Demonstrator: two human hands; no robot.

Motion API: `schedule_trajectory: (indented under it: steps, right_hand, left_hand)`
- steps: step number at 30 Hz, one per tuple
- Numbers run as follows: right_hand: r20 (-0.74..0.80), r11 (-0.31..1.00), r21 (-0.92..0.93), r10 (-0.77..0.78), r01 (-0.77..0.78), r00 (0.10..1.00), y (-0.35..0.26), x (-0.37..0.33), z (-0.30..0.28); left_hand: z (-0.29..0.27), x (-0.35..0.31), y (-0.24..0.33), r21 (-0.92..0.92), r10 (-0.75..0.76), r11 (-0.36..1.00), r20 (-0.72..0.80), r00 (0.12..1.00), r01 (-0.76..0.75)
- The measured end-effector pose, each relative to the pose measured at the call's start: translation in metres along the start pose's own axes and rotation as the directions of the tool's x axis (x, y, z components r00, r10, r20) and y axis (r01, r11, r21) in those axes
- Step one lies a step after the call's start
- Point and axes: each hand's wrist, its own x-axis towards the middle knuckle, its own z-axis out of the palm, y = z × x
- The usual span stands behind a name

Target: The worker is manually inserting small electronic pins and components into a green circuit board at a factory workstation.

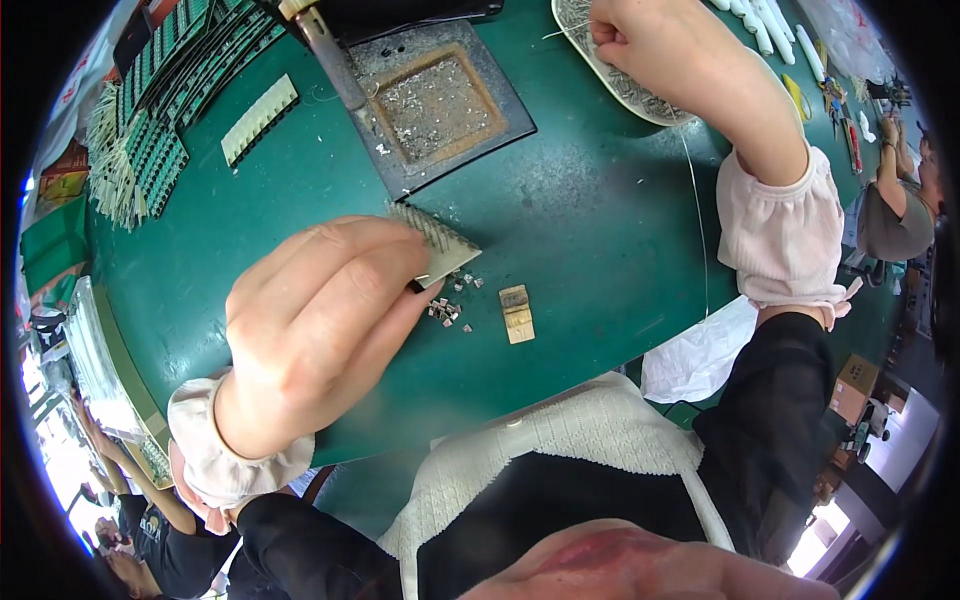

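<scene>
My left hand (325,325) is closed on a pale circuit board panel (447,243), tilted above the green table, with rows of small marks on its face. Beneath the panel's near corner lie several tiny shiny metal pieces (446,312). To their right is a small wooden block (517,315) with a dark patch. At the upper right my right hand (640,40) is over a shallow oval tray (665,117) of small metal parts. Its fingers are curled and pinched together; whatever is between them cannot be made out.
A soldering iron (335,58) leans over a dark stand with a debris-filled square tray (492,128). A pale board strip (260,118) lies left of it, near stacked green circuit boards (160,150). A thin wire (697,215) runs down the table's right. Other people sit at both sides.
</scene>
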Motion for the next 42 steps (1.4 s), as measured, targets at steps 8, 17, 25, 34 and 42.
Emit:
schedule_trajectory:
  steps: [8,17,25,34,42]
  right_hand:
    - [-0.159,0.995,0.09,-0.034,0.049,0.987,-0.014,0.006,-0.017]
    - [0.079,0.608,0.793,-0.125,0.014,0.989,-0.058,-0.017,-0.032]
    - [-0.047,0.376,0.919,-0.194,0.118,0.98,-0.071,-0.035,-0.006]
    - [0.021,0.375,0.92,-0.344,0.117,0.939,-0.076,-0.028,-0.008]
    - [0.004,0.333,0.938,-0.287,0.096,0.958,-0.079,-0.03,-0.006]
  left_hand:
    - [0.004,-0.006,-0.007,0.075,0.078,0.995,-0.097,0.992,-0.071]
    - [0.004,-0.015,-0.003,0.235,0.268,0.944,-0.144,0.953,-0.23]
    - [0.006,-0.011,-0.004,0.142,0.247,0.962,-0.089,0.965,-0.233]
    - [0.008,-0.011,-0.006,0.151,0.276,0.954,-0.112,0.955,-0.258]
    - [0.013,-0.01,-0.006,0.167,0.283,0.952,-0.172,0.944,-0.255]
